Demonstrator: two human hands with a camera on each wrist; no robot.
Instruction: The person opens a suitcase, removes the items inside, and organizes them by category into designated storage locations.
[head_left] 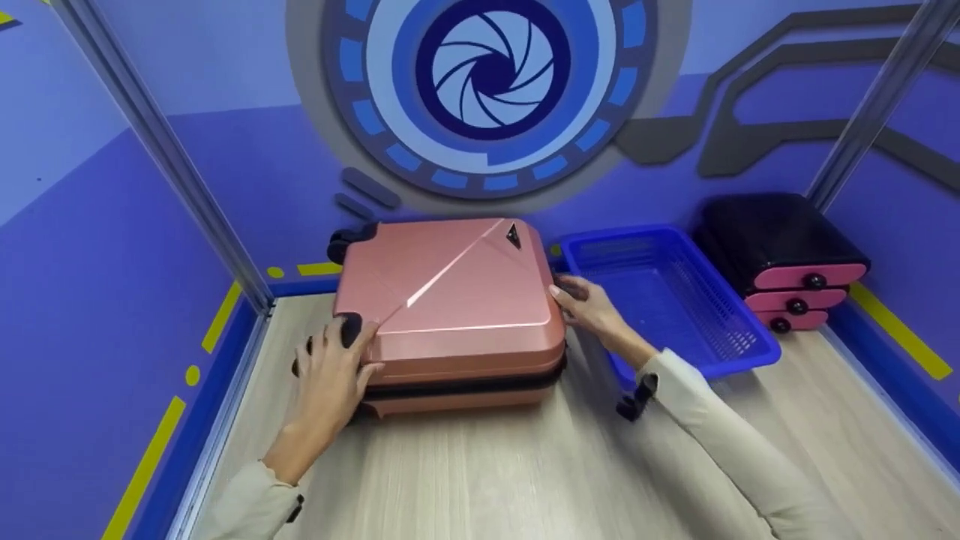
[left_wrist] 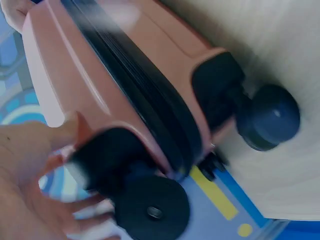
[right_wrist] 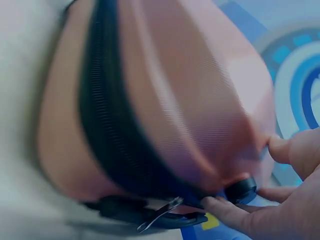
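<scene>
We see the pink suitcase (head_left: 450, 277) lying flat on the pale table (head_left: 465, 472), just left of the blue basket (head_left: 652, 300). The left hand (head_left: 330, 375), fingers loosely spread, touches the corner by a black wheel (left_wrist: 152, 205), and we find the right hand (head_left: 596, 309) with thumb and extended fingers touching the opposite end, neither hand wrapped round anything we can make out

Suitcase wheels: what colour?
Black; the wheels show best in the left wrist view.
</scene>
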